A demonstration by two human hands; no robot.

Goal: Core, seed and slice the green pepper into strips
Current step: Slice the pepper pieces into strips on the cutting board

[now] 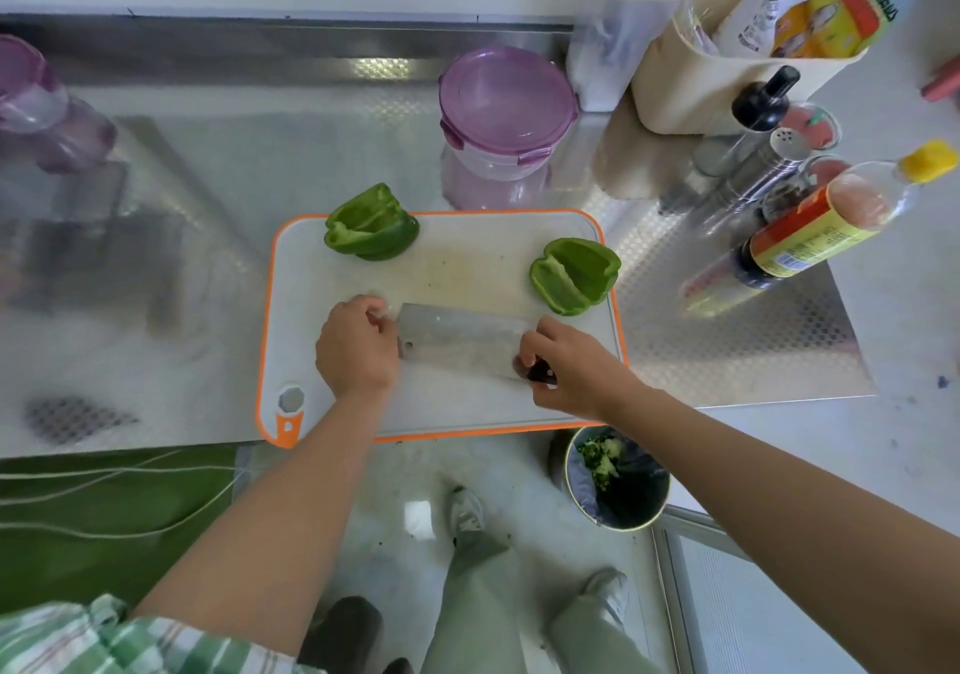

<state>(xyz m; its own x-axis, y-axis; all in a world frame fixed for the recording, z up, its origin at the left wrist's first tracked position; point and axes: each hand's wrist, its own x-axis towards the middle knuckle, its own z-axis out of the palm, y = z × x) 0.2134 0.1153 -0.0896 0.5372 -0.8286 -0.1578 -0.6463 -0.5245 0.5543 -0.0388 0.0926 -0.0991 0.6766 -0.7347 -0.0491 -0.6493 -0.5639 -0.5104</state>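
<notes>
Two green pepper halves lie cut side up on the white, orange-rimmed cutting board (467, 408): one half (371, 223) at the far left corner, the other half (574, 274) near the right edge. A cleaver (457, 342) lies flat across the board's near middle. My right hand (569, 364) grips its dark handle. My left hand (358, 346) sits at the blade's far end, fingers curled and pinching something small and pale that I cannot make out.
A purple-lidded container (506, 122) stands behind the board and another (36, 102) at the far left. Sauce bottles (810, 237), a shaker (763, 164) and a cream box of packets (737, 65) crowd the right. A bin (615, 476) with green scraps stands on the floor below.
</notes>
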